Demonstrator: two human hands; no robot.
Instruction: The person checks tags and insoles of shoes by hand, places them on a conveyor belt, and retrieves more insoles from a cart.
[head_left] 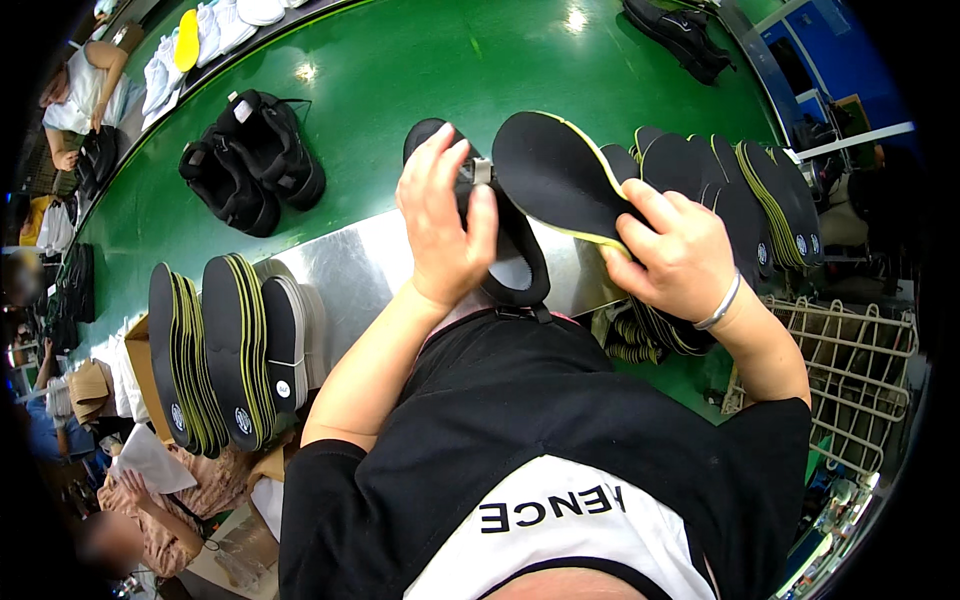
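Note:
My left hand (pixel 440 225) grips a black shoe (pixel 528 275) in front of my waist, fingers over its upper and thumb near its opening. Part of the shoe is hidden behind the hand. A small shiny metal piece (pixel 482 171) shows by the thumb tip; I cannot tell what it is. In my right hand (pixel 675 255) is a black insole (pixel 555 175) with a yellow-green edge, pinched at one end. Its broad free end tilts up beside the shoe, apart from it.
Stacked insoles stand left (pixel 235 350) and right (pixel 775 205). A pair of black shoes (pixel 250 160) and more black shoes (pixel 685 40) lie on the green table (pixel 400 60). A metal plate (pixel 350 270) lies before me, a wire rack (pixel 840 360) at right. Other people work at left.

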